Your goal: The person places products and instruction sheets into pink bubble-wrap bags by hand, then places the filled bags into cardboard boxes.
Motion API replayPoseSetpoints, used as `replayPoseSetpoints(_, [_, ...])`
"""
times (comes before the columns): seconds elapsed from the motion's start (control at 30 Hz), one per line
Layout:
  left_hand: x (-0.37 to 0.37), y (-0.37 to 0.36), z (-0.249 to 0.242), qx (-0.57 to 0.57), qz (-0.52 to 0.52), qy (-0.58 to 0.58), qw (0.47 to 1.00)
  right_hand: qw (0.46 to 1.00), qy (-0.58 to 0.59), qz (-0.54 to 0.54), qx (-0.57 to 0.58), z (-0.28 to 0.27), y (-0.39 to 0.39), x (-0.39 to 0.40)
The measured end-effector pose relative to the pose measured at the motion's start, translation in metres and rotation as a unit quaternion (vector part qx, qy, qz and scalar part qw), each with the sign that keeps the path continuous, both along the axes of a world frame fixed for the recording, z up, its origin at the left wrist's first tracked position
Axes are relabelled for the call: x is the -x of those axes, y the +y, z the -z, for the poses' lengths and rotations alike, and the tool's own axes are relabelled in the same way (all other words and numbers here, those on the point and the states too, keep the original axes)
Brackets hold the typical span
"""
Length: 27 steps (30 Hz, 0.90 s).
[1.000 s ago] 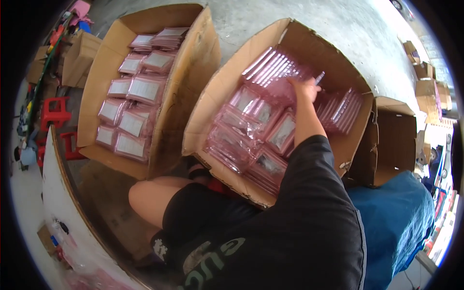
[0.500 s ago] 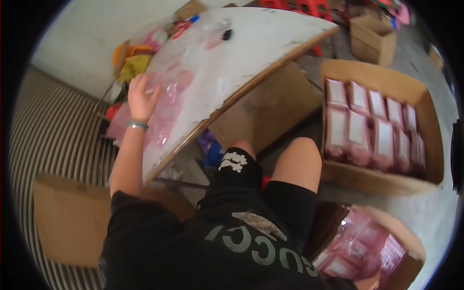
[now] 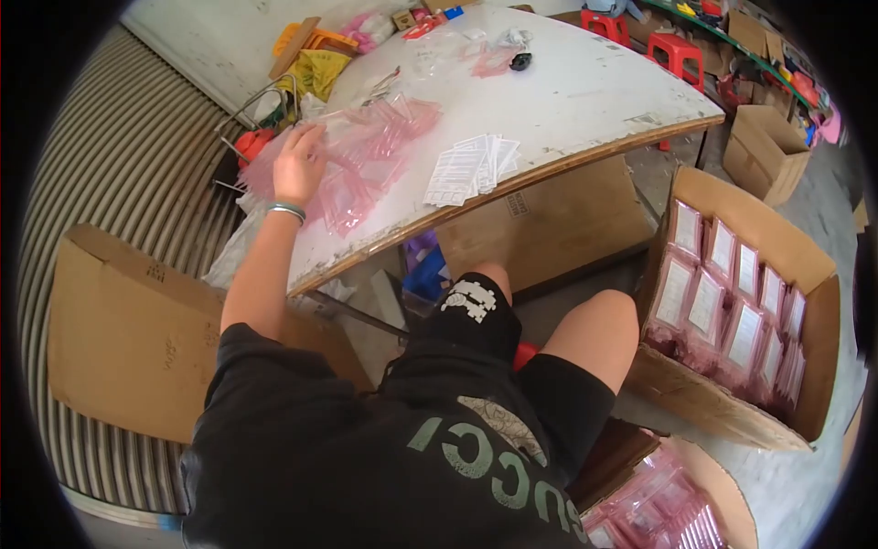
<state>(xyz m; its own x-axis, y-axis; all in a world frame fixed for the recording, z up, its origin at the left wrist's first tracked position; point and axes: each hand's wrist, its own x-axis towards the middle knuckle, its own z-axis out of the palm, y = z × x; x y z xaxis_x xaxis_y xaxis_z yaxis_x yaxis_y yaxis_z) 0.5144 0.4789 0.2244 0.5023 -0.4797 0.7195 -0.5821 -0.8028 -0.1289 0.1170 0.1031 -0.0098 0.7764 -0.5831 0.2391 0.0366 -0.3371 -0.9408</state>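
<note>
My left hand [image 3: 300,166], with a band at its wrist, is over the left end of the white table. Its fingers are loosely bent and apart, with nothing visible between them. Beneath and beside it spread thin pink plastic bags [image 3: 366,169], overlapping in a loose heap. To the right of these, a fanned stack of printed white cards [image 3: 468,170] lies near the table's front edge. My right hand is out of view. At the lower right, an open carton [image 3: 729,489] contains pink plastic packs [image 3: 654,499].
A large open carton [image 3: 688,375] on the right holds rows of pink packs with white labels. A flattened carton [image 3: 137,339] leans by the ribbed shutter [image 3: 165,183]. Red stools [image 3: 677,57] and another open carton [image 3: 768,151] stand beyond the table [image 3: 567,101].
My view has swung so the table and cartons appear shifted. The left hand's fingers have bent in from a wider spread over the pink bags. My right hand has left view at the lower carton.
</note>
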Motion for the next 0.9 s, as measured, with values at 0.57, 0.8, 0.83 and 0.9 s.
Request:
replayPoseSetpoints(0.57, [-0.125, 0.062, 0.031, -0.008, -0.222, 0.003, 0.975, 0.994, 0.007, -0.074, -0.075, -0.006, 0.032, -0.064])
replayPoseSetpoints(0.8, [-0.089, 0.063, 0.018, -0.245, -0.359, 0.038, 0.9, 0.991, 0.0, -0.082, -0.107, 0.0, 0.029, -0.064])
replayPoseSetpoints(0.83, [-0.083, 0.06, 0.019, -0.22, -0.331, 0.019, 0.917, 0.99, -0.002, -0.084, -0.112, 0.0, 0.029, -0.064])
replayPoseSetpoints(0.9, [-0.052, 0.048, 0.02, -0.166, -0.275, -0.015, 0.947, 0.989, -0.005, -0.091, -0.12, 0.001, 0.028, -0.065])
